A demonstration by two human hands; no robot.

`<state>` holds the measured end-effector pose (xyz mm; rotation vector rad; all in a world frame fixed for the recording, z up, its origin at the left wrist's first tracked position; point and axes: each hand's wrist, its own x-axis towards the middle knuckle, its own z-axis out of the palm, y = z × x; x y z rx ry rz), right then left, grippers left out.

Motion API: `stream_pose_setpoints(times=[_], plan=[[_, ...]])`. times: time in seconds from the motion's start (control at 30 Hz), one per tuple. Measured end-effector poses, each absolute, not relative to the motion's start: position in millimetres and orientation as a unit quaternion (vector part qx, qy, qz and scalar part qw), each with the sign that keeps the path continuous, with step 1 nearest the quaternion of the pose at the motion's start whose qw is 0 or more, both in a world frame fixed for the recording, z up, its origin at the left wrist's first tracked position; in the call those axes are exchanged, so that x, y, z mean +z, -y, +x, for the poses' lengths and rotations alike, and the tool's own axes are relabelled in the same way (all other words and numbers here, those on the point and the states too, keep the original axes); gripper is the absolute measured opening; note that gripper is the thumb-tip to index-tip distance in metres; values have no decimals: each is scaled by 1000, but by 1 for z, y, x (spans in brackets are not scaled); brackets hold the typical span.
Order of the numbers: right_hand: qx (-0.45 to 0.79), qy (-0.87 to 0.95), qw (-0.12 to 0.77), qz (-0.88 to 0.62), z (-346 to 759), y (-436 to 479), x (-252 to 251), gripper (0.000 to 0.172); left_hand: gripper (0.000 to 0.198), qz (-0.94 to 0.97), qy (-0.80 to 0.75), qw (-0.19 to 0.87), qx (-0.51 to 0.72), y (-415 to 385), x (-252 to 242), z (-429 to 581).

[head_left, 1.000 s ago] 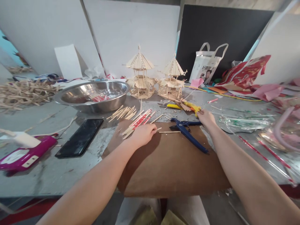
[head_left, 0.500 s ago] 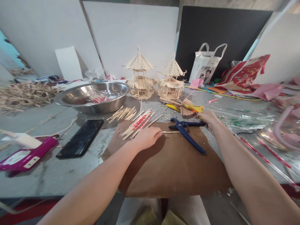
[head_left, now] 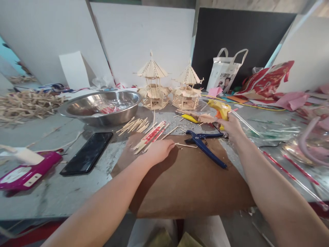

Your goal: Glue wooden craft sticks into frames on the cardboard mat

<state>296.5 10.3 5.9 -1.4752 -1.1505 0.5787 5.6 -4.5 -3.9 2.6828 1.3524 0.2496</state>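
My right hand (head_left: 232,127) is wrapped round the handle of a yellow hot glue gun (head_left: 220,107), lifted above the table with its nozzle to the left. A clear glue stick (head_left: 245,122) sticks out behind it. My left hand (head_left: 163,150) rests on a brown board (head_left: 190,185), its fingers pinched at the near end of a thin wooden stick (head_left: 187,145). Beyond that hand lie wooden sticks with red-printed wrapping (head_left: 153,133). Blue-handled cutters (head_left: 205,147) lie spread on the board between my hands.
Two small stick pagodas (head_left: 153,85) stand at the back. Left are a steel basin (head_left: 102,118), a phone (head_left: 87,153), a magenta device (head_left: 31,169) and loose sticks (head_left: 135,125). A yellow-handled tool (head_left: 189,118) lies near the pagodas; plastic-wrapped straws (head_left: 293,168) lie at right.
My right hand has raised the glue gun off the table and turned it upright. The left hand has barely moved, and the stick at its fingertips has tilted slightly.
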Motion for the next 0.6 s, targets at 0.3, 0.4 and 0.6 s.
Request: stream_pose_setpoints(times=[0.3,0.4,0.6], plan=[[424,559,506,-503,246,26,33,23,26,850,-456,152,216,-2,5,0],[473,562,488,-471,243,28,30,23,29,843,-449,171,245,-4,4,-1],[491,600,433,-460,233,29,23,24,33,831,-435,202,281,-7,-1,-3]])
